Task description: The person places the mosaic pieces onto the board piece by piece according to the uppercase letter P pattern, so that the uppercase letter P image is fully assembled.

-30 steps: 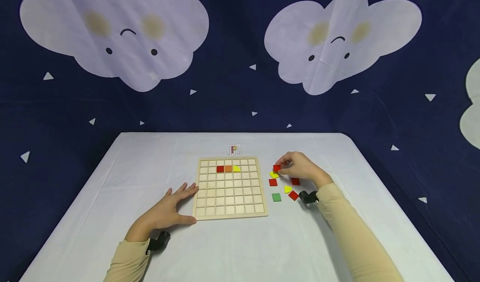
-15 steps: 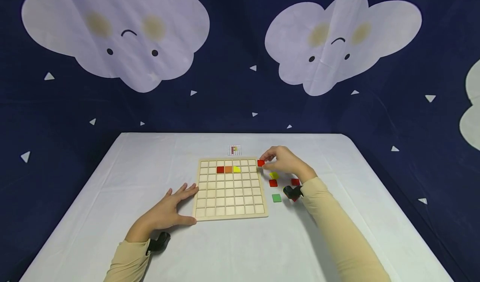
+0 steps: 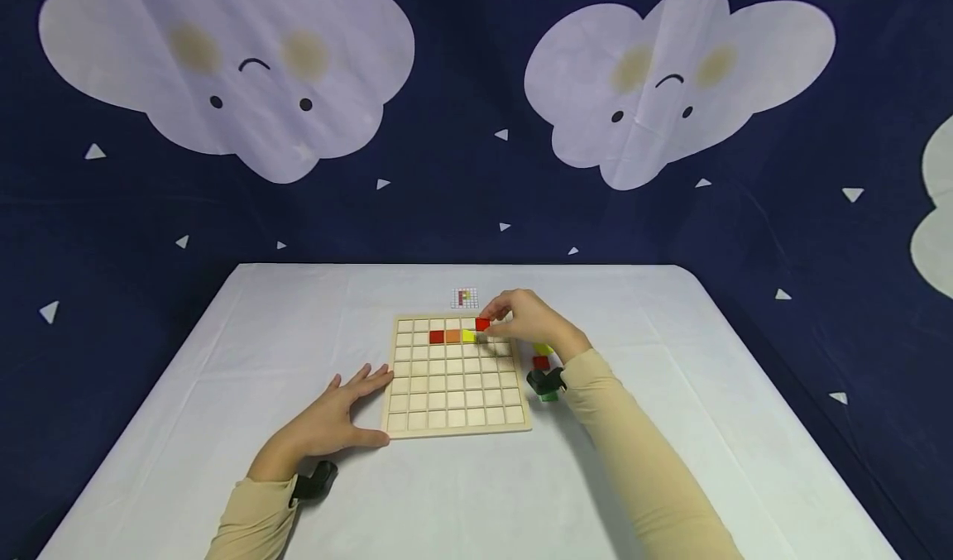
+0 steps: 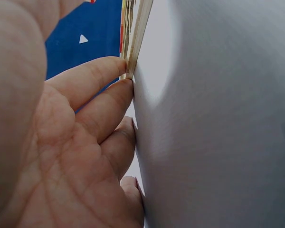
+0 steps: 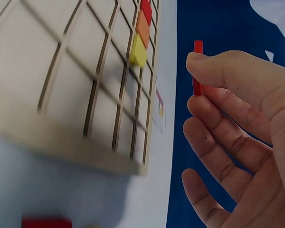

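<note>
A wooden grid board (image 3: 457, 396) lies on the white table. In its second row from the back sit a dark red tile (image 3: 437, 337), an orange tile (image 3: 452, 337) and a yellow tile (image 3: 468, 337), side by side. My right hand (image 3: 530, 318) pinches a bright red square tile (image 5: 197, 71) between thumb and fingers, above the board's back right part. My left hand (image 3: 328, 415) rests at the board's left edge with fingers spread; in the left wrist view, fingertips (image 4: 118, 64) touch the board's side.
A small printed pattern card (image 3: 465, 298) lies behind the board. Right of the board are loose tiles, among them a red tile (image 3: 541, 363), a yellow tile (image 3: 543, 349) and a green tile (image 3: 549, 396), partly hidden by the right arm and its wrist camera (image 3: 546, 380).
My right hand has carried the red tile leftward from the loose tiles to above the board. My left hand has stayed in place, and the tiles on the board are the same.
</note>
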### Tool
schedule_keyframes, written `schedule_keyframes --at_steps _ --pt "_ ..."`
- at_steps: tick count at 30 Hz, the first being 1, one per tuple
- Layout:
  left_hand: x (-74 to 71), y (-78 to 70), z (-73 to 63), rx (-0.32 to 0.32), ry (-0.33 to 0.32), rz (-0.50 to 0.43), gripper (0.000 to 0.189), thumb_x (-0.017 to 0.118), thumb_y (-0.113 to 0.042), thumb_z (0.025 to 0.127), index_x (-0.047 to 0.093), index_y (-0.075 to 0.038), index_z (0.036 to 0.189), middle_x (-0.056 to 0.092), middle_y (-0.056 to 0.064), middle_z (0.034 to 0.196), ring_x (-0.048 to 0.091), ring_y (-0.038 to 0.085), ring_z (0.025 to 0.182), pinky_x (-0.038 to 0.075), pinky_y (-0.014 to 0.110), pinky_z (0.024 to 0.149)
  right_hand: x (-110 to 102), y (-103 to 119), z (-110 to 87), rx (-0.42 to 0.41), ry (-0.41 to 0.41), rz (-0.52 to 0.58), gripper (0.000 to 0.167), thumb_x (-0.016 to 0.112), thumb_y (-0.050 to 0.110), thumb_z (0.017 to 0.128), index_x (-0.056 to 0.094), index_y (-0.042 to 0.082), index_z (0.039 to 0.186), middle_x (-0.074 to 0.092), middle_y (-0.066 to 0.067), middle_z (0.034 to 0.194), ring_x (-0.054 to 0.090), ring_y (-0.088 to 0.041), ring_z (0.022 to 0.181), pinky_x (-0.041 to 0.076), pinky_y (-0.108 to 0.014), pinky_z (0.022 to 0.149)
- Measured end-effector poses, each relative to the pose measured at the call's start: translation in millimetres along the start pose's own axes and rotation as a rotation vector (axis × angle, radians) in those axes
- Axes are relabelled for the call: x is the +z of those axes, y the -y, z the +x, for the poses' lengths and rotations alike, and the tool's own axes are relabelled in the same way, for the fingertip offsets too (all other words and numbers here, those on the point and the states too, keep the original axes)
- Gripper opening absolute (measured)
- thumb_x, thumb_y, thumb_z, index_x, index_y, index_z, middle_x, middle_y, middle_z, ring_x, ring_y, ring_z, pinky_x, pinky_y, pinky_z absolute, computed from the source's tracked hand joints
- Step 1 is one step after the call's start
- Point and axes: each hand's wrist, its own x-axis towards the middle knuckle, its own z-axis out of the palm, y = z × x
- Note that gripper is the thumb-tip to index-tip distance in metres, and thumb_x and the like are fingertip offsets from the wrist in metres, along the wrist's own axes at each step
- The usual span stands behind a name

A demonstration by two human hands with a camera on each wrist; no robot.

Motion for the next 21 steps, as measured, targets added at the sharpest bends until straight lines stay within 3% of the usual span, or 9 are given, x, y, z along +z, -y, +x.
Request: schedule_keyframes --at_steps 12,21 --pt "0.5 1.0 -0.2 0.005 -0.002 -0.003 0.099 0.096 -0.035 0.077 0.050 -0.008 0.161 0.040 0.015 0.172 0.022 0.049 0.164 0.000 0.076 0.130 27.7 18.8 11.5 -0.027 0.025 0.023 0.027 0.082 0.015 0.095 0.080 0.007 0.120 0.079 -0.007 0.121 0.072 -0.021 0.110 0.061 -0.036 0.100" --pt "0.2 1.6 0.4 0.004 0.000 -0.004 0.100 0.096 -0.035 0.077 0.050 -0.008 0.161 0.039 0.015 0.172 0.021 0.049 0.164 0.000 0.076 0.130 46.8 30.1 19.5 -0.030 0.030 0.041 0.023 0.085 0.014 0.093 0.081 0.006 0.114 0.082 -0.006 0.111 0.072 -0.012 0.094 0.062 -0.028 0.089"
